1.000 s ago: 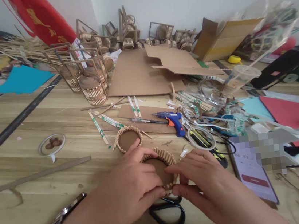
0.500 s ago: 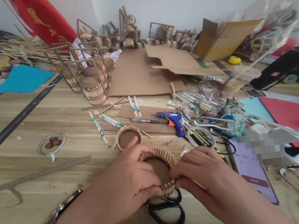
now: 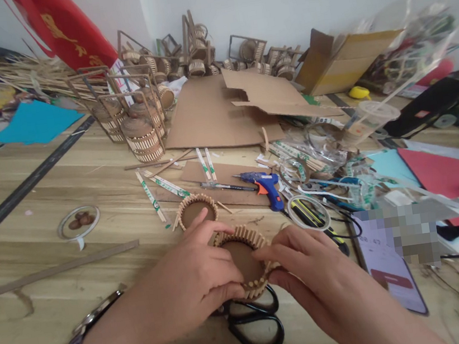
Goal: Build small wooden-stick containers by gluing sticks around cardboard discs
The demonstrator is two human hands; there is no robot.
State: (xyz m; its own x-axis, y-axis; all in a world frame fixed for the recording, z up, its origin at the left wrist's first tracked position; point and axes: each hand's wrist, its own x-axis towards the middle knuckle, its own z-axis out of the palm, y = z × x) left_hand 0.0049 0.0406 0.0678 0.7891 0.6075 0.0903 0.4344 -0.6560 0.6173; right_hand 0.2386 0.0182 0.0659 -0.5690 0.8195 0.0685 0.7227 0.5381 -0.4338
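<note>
A round cardboard tray (image 3: 243, 257), ringed with short wooden stick pieces, sits between my hands. My left hand (image 3: 207, 259) is curled around its left side, thumb on the near rim and fingers on the far left edge. My right hand (image 3: 302, 255) pinches the right rim, index finger inside the wall and thumb outside. Just beyond my left fingers lies a second, similar stick-edged round tray (image 3: 196, 213), partly covered by the hand. Black-handled scissors (image 3: 258, 326) rest below the held tray, their blades mostly hidden.
A blue glue gun (image 3: 267, 186), a pen (image 3: 229, 185) and wrapped chopsticks (image 3: 167, 184) lie ahead. To the right are a tape roll (image 3: 308, 212), a yellow-black cutter (image 3: 320, 219) and a phone (image 3: 388, 269). Cardboard sheets (image 3: 204, 110) and small tiered baskets (image 3: 143, 138) stand farther back.
My right index finger has moved left over the rim into the tray, and the right hand has turned slightly. The left hand stays nearly in place.
</note>
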